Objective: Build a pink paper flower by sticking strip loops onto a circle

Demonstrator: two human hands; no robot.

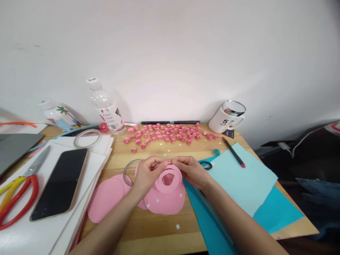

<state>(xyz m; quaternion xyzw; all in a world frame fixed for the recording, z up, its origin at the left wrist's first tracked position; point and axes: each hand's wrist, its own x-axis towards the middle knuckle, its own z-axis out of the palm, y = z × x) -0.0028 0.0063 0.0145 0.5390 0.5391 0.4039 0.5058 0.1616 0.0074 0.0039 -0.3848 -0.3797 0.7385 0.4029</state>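
A pink paper spiral is held up in front of me, its curved strip circling a round gap. My left hand pinches its far edge between thumb and fingers. Close beside it, almost touching, my right hand pinches the same edge from the other side. Below the spiral lie overlapping pink paper rounds with small white squares on them. More pink rounds lie to the left, partly under a grey tape ring. Many small rolled pink paper roses spread across the table behind my hands.
On the left, scissors and a phone rest on white sheets. A plastic bottle and a white mug stand near the wall. Blue paper, pale blue paper and a dark pencil lie right.
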